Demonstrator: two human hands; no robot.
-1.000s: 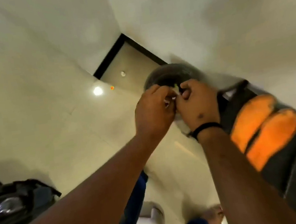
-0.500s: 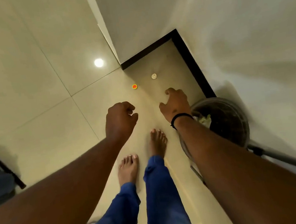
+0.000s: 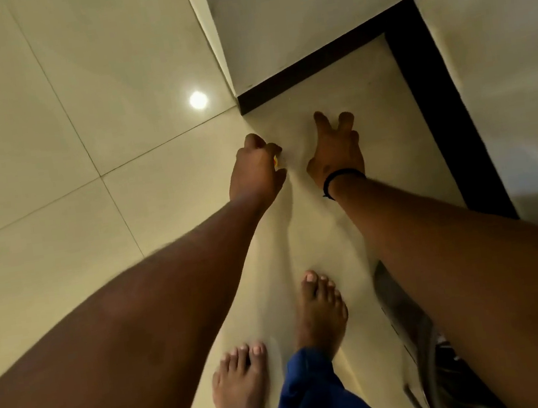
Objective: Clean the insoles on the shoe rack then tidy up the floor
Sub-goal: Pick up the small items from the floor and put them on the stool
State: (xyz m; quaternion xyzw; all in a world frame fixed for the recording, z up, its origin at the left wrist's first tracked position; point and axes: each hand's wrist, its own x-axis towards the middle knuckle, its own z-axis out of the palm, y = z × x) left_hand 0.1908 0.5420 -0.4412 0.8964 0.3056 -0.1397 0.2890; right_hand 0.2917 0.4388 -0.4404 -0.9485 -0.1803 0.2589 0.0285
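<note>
Floor [image 3: 33,166]: glossy cream tiles, thin grout lines, one round light reflection at 12 o'clock. Dark skirting [image 3: 430,86] borders it at 1 o'clock. Two bare feet [image 3: 319,310] stand at 6 o'clock. Blurred grey object [image 3: 409,322] at 5 o'clock, unidentifiable.

small orange-yellow bit [image 3: 275,161] in left hand [image 3: 254,171]

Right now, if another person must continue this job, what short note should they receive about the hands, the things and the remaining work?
Left hand: fingers curled around a small orange-yellow piece near the floor.
Right hand: open, fingers spread, reaching down beside it; whether it touches anything I cannot tell.
Both hands are in the corner by the dark skirting.
A wire basket stands at the right, mostly hidden by the arm.
Insoles and shoe rack: not in view.
Left to do: finish picking up the small bits and bin them.
</note>
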